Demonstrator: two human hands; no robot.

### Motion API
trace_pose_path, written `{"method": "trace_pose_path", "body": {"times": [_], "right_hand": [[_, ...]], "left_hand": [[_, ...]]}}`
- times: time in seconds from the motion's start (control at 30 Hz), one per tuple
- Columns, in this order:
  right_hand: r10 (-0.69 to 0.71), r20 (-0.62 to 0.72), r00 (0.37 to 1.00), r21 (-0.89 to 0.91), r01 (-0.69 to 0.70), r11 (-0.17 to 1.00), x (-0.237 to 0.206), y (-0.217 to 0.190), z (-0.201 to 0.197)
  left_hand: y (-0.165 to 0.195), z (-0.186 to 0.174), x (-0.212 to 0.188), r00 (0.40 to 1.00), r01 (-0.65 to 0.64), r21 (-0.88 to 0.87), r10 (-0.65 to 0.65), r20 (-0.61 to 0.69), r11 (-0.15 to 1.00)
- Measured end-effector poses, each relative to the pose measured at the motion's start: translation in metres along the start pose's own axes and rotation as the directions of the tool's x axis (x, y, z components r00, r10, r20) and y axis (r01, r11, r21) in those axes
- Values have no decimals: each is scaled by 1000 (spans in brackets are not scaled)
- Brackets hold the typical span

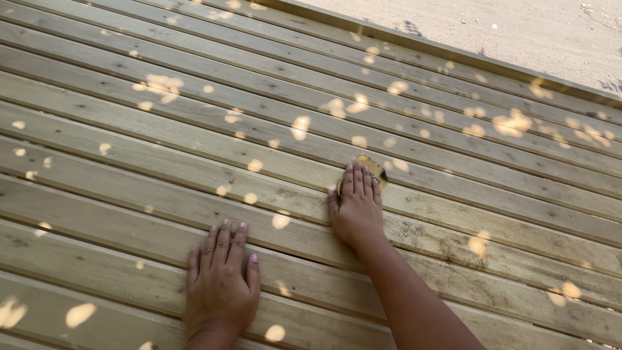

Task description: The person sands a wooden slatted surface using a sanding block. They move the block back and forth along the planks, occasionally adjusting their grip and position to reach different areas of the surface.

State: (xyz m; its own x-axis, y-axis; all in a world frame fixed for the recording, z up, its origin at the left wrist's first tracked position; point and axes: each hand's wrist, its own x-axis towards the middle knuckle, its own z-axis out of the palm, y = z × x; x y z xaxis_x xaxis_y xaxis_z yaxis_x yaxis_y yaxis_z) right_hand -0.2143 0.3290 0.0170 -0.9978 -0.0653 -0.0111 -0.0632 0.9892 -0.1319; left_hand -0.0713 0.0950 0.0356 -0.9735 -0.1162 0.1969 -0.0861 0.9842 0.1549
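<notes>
Head view shows the right hand [355,206] lying flat, fingers pressed together and stretched forward, pinning a small tan piece of sandpaper [374,168] against a wooden slat [194,172]. Only the far corner of the sandpaper shows past the fingertips; the rest lies under the palm, so its full shape cannot be told. The fingers point away from the body and slightly right, crossing the slat's long axis, which runs from near left to far right.

Just nearer and to the left of that grip, the left hand [220,279] rests open and flat on another slat, fingers close together, thumb out to the side, holding nothing.

All around the grip spreads the slatted wooden surface [453,194], its parallel boards parted by narrow dark gaps and dappled with spots of sunlight. Open board runs on either side of the right hand along the slat. Well beyond the fingertips the surface ends at a straight edge board [453,52], with sandy ground [518,29] past it.
</notes>
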Motion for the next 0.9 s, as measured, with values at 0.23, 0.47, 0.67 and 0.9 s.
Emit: {"method": "trace_pose_path", "body": {"times": [0.23,0.47,0.67,0.9], "right_hand": [[-429,-323,844,-175,392,903,-154,-53,30],[-144,109,984,-10,146,989,-16,-16,5],[-118,75,990,-24,120,992,-28,-36,-2],[-480,-277,833,-235,425,874,-150,-50,15]], "left_hand": [[0,6,-1,999,0,-25,0,-37,1000],[-2,11,-3,1000,-3,4,3,-12,1000],[-3,10,-2,998,-12,-23,10,-57,1000],[-1,10,-4,997,-12,-52,8,-74,999]]}}
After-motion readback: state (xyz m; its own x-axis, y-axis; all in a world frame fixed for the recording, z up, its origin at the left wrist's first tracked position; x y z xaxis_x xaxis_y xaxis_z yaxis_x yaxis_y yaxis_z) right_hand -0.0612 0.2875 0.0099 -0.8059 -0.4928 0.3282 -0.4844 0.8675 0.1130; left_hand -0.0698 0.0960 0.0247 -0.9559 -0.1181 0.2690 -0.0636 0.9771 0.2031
